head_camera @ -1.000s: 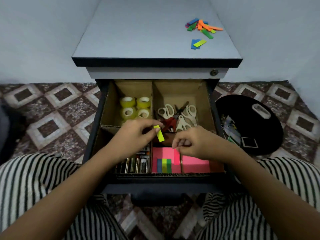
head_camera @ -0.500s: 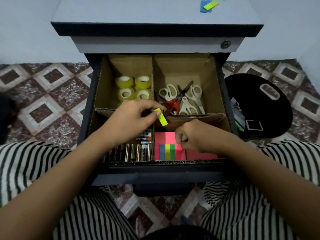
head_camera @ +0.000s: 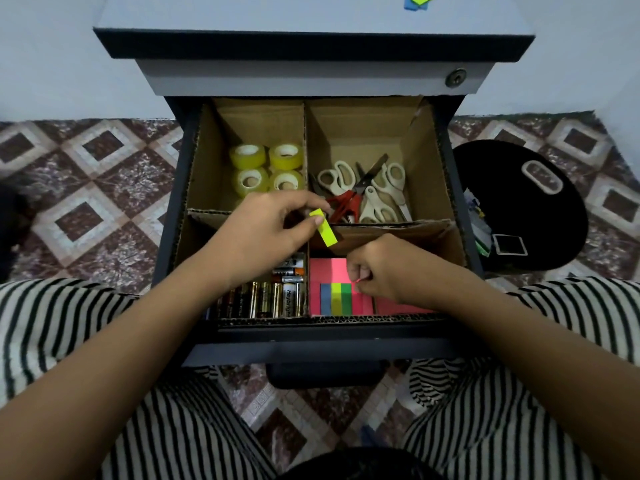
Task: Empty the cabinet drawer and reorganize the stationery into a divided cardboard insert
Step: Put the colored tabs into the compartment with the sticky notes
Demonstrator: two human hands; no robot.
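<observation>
A: Your left hand (head_camera: 266, 233) pinches a yellow-green strip (head_camera: 322, 232) between thumb and forefinger, tilted, over the middle divider of the cardboard insert (head_camera: 426, 161).

B: Your right hand (head_camera: 384, 268) is curled tight just above the pink pad (head_camera: 329, 271) in the near right compartment. I cannot tell whether it holds anything.

A: Blue, yellow and green strips (head_camera: 336, 298) lie on that pad, with batteries (head_camera: 266, 301) near left.

B: Tape rolls (head_camera: 266, 166) sit far left and scissors (head_camera: 363, 192) far right, all in your open drawer (head_camera: 311, 344).
</observation>
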